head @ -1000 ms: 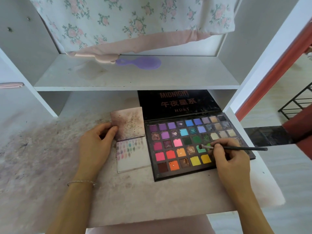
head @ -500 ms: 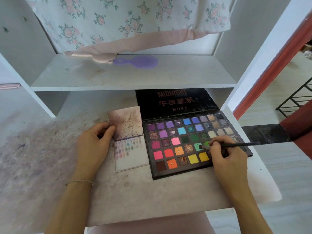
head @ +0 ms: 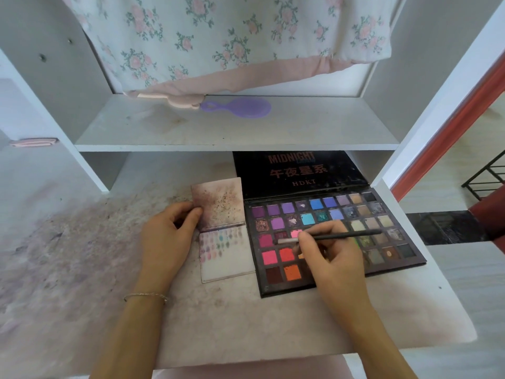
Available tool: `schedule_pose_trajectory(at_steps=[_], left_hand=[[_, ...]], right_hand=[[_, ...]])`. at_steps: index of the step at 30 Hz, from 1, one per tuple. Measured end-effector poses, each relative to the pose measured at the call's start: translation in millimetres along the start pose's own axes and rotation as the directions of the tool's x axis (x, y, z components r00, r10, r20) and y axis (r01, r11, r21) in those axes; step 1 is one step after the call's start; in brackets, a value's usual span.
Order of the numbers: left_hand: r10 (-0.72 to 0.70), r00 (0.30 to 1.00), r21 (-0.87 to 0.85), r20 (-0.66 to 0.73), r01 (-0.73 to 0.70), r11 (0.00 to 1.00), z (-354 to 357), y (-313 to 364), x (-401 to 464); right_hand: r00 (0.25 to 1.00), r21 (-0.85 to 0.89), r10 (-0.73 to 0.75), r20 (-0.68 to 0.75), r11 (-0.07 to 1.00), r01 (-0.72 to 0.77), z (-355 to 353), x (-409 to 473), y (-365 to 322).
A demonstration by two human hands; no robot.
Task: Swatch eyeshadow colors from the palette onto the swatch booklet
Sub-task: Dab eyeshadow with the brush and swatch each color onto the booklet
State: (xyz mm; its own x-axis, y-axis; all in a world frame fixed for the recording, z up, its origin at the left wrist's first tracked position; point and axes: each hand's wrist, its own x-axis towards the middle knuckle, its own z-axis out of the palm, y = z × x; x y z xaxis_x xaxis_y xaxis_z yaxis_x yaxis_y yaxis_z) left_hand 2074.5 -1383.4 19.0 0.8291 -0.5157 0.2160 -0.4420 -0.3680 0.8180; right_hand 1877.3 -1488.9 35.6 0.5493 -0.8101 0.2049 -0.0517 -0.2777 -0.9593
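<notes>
A black eyeshadow palette (head: 388,258) lies open on the white desk, lid propped back, with several bright pans. Left of it lies the open swatch booklet (head: 229,258); small colour swatches fill the top of its lower page. My left hand (head: 166,236) holds the booklet's stained upper page by its left edge. My right hand (head: 330,258) pinches a thin black brush (head: 344,236) over the palette's left half. The brush tip points left, above the dark pink pans, close to the booklet. My right hand hides the middle pans.
The desk (head: 218,321) is smeared with powder stains. A shelf (head: 235,132) overhangs the palette's lid and carries a purple hand mirror (head: 240,108). Floral fabric (head: 218,36) hangs behind it. The desk's right edge drops to the floor near a black rack (head: 486,176).
My right hand has carried the brush left from the green pans to above the pink pans. My left hand has stayed on the booklet.
</notes>
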Motion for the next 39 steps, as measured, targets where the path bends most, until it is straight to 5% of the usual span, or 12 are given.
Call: schedule_pose_trajectory(at_steps=[10,39], left_hand=[[-0.006,1.000,0.033,-0.002,0.006,0.999,-0.1,-2.8,0.7],[0.027,0.999,-0.029,-0.019,-0.027,0.999,0.7,-3.0,1.5]], right_hand=[[0.983,-0.098,-0.007,0.182,0.995,0.025,50.0,2.8,-4.6],[0.967,-0.202,0.011,0.256,0.979,0.043,51.8,1.7,-1.4]])
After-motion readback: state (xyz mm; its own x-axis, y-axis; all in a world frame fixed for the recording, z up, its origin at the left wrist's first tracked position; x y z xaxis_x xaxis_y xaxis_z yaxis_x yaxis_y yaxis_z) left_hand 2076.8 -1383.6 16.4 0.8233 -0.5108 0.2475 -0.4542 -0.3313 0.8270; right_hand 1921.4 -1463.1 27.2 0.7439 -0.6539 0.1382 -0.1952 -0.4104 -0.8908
